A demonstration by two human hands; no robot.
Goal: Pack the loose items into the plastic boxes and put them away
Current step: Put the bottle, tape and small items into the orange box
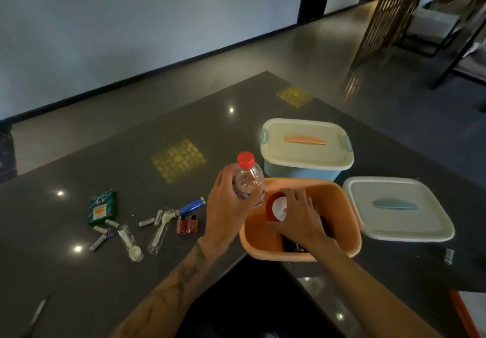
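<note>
Head view: the left hand (231, 206) is curled round a clear water bottle (248, 179) with a red cap, holding it upright just above the near-left rim of the open orange box (342, 200). The right hand (297, 218) reaches down into that box, its fingers bent over a red tin (276, 207) with a white top. The tin lies tilted inside beside a dark object (290, 245).

Behind stands a blue box (297, 171) with its lid on. A loose lid (394, 222) lies on the table (131, 153), right of the orange box. To the left lie a green packet (102, 207), a blue tube (190, 204), lighters (187, 224), small white cylinders (98, 241) and wrapped plastic forks (130, 243).
</note>
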